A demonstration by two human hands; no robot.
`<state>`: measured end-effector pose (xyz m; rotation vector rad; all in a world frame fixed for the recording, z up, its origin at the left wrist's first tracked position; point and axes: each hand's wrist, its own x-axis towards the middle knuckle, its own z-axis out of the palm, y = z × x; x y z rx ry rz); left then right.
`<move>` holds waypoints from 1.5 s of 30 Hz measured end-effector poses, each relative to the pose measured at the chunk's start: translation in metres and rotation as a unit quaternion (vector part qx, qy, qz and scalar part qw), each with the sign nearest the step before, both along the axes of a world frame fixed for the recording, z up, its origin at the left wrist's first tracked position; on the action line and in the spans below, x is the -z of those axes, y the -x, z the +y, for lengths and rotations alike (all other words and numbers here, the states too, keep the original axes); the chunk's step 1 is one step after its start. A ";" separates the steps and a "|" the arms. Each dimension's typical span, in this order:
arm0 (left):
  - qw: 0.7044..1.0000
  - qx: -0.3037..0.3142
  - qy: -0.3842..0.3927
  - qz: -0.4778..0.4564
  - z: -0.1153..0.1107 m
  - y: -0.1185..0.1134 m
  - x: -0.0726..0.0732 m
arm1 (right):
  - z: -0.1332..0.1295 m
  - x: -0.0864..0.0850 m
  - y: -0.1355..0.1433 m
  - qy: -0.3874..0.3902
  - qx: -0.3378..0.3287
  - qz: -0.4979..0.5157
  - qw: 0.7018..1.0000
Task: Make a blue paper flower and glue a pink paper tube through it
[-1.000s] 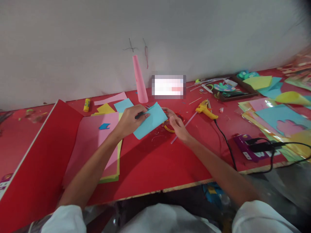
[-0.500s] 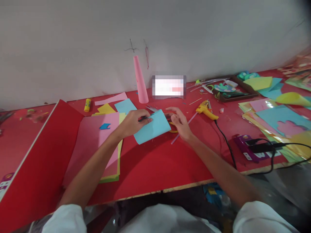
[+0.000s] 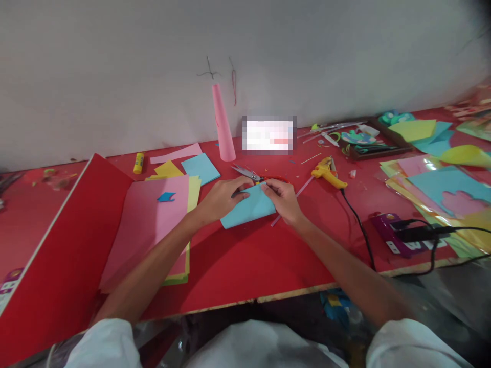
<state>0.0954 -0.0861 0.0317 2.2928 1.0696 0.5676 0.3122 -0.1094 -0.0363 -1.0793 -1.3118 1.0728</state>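
Observation:
Between my two hands is a light blue folded sheet of paper [image 3: 249, 208], held tilted just above the red table. My left hand [image 3: 227, 198] is closed on its upper left edge, with a dark slim thing, perhaps a pen, partly hidden in the fingers. At the upper right edge, my right hand [image 3: 282, 197] pinches the same sheet between thumb and fingers. Scissors [image 3: 249, 173] lie just beyond the paper, their handles partly hidden by my right hand. A pink paper cone [image 3: 223, 125] stands behind them.
To the right lie a yellow glue gun [image 3: 328, 173] with a black cord and a purple box [image 3: 397, 232] with cables. A brown tray [image 3: 383, 148] holds craft bits. On the left are stacked coloured papers [image 3: 149, 225], a raised red board [image 3: 57, 266] and a glue stick [image 3: 138, 163].
My right hand has moved from beside the blue paper onto its upper right edge and now grips it. The paper and left hand have shifted slightly right, uncovering more of the scissors.

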 end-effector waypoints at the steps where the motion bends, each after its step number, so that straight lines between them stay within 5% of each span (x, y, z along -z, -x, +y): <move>1: 1.000 0.002 -0.001 0.001 0.000 0.000 0.000 | 0.000 0.000 -0.001 0.001 0.002 -0.003 1.000; 45: 1.000 0.005 -0.026 -0.001 0.001 -0.001 0.005 | 0.000 -0.001 -0.005 -0.007 0.001 -0.001 1.000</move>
